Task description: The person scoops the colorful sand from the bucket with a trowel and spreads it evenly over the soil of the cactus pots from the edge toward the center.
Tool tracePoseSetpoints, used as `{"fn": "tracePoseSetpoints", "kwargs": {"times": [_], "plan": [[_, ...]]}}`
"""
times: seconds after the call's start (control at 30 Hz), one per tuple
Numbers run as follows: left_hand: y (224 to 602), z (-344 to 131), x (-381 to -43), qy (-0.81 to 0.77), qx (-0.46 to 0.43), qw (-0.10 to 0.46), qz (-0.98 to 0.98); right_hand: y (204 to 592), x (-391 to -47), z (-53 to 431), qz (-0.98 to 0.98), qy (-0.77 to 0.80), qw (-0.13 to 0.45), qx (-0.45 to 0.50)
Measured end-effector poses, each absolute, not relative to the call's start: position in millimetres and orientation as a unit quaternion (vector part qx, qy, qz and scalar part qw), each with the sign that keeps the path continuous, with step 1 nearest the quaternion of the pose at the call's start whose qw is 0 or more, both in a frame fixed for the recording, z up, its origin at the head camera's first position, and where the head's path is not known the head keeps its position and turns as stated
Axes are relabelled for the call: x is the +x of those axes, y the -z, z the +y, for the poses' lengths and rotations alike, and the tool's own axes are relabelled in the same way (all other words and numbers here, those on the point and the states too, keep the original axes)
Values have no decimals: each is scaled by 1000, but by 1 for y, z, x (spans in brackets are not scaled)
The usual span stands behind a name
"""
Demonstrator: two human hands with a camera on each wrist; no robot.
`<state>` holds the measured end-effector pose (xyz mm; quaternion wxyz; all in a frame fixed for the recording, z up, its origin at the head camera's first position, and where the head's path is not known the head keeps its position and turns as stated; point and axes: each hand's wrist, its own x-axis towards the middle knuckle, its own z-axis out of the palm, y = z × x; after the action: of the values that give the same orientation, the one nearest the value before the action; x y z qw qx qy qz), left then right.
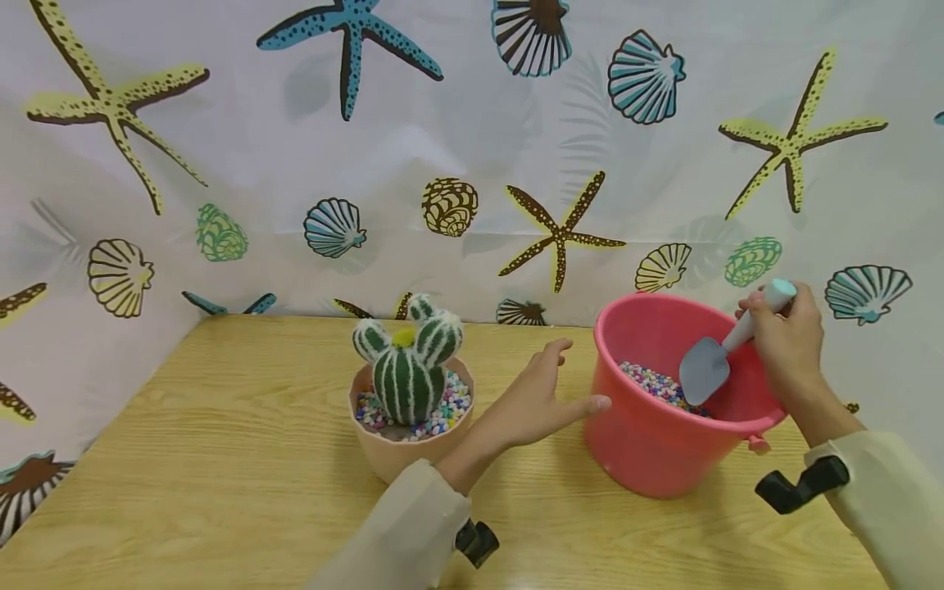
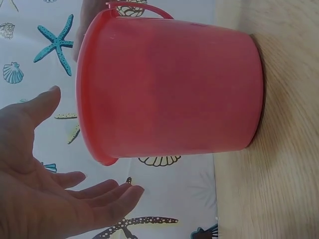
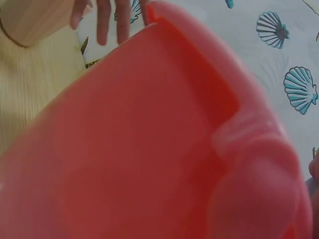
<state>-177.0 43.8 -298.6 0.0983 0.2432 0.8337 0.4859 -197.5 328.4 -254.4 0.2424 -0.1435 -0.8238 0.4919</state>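
Observation:
In the head view my right hand (image 1: 789, 340) grips the grey handle of a small trowel (image 1: 704, 370) over the pink bucket (image 1: 656, 455). The trowel's blade points down inside the bucket, its tip at the colourful pebbles (image 1: 660, 385). My left hand (image 1: 534, 401) reaches toward the bucket's left side with fingers spread and nothing in them. The left wrist view shows that hand (image 2: 55, 184) beside the bucket's rim (image 2: 87, 99), apart from it. Left of my left forearm stands a peach pot (image 1: 391, 459) with a knitted cactus (image 1: 408, 381) and pebbles around its base.
Everything stands on a light wooden table (image 1: 221, 459). Behind it hangs a white cloth (image 1: 413, 147) printed with starfish and shells. The bucket's handle (image 2: 149, 8) shows in the left wrist view. My left forearm passes close by the pot's right side.

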Motion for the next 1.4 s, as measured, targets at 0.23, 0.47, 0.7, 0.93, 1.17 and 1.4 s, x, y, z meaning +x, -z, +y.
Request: {"fn": "tracePoseSetpoints", "kwargs": {"times": [0.23, 0.47, 0.7, 0.93, 1.17, 1.4], "plan": [[298, 50, -187, -496, 238, 98, 829, 257, -201, 325, -870, -412, 252, -97], [296, 61, -193, -502, 259, 85, 821, 262, -201, 328, -917, -326, 228, 0], [297, 67, -196, -506, 264, 88, 816, 265, -200, 328, -937, -257, 234, -30], [299, 72, -203, -494, 282, 75, 819, 265, -198, 324, -930, -265, 248, -54], [298, 78, -209, -494, 312, 68, 809, 267, -196, 324, -917, -300, 248, -87], [301, 86, -215, -533, 354, 71, 765, 265, -198, 327, -904, -335, 241, -117]]}}
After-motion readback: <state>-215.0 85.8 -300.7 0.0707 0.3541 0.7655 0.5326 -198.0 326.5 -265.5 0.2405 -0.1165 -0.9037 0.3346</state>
